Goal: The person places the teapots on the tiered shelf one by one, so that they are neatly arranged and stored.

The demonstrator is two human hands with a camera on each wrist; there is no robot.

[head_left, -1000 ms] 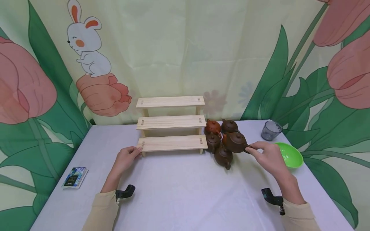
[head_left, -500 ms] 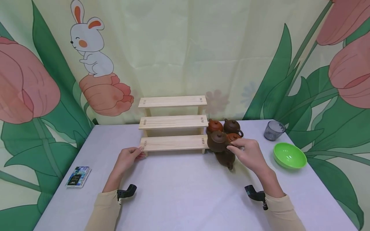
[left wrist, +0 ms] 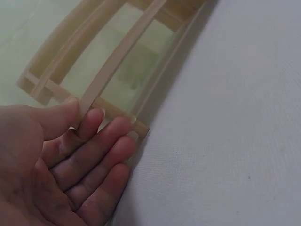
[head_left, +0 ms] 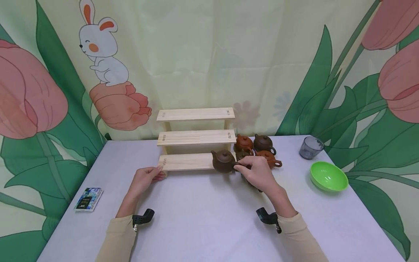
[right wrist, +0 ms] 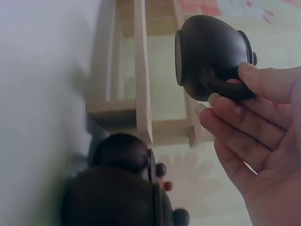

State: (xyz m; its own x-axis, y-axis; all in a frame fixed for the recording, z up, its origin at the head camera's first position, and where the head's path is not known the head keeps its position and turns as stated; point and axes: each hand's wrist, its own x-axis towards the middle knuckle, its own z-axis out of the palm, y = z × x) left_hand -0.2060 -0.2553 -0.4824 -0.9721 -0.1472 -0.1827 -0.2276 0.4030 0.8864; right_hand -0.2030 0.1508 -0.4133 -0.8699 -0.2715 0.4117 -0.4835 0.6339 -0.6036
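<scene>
— Where's the teapot (head_left: 223, 161)?
— Pinched by its handle in the right hand (head_left: 258, 174), over the shelf (head_left: 188, 162); left hand (head_left: 144, 179) steadies that with relaxed fingers.
— Handling?
— Probably hard, brittle clay; its lid may slip.

**A staged tabletop set, not a lived-in room**

It looked like a recording set. A printed backdrop (head_left: 203, 54) of tulips, leaves and a cartoon rabbit (head_left: 101, 47) hung behind a table (head_left: 203, 225) under a plain white cloth. A bare wooden stepped stand (head_left: 193, 138) and clustered clay teapots (head_left: 258, 147) stood like arranged props.
</scene>
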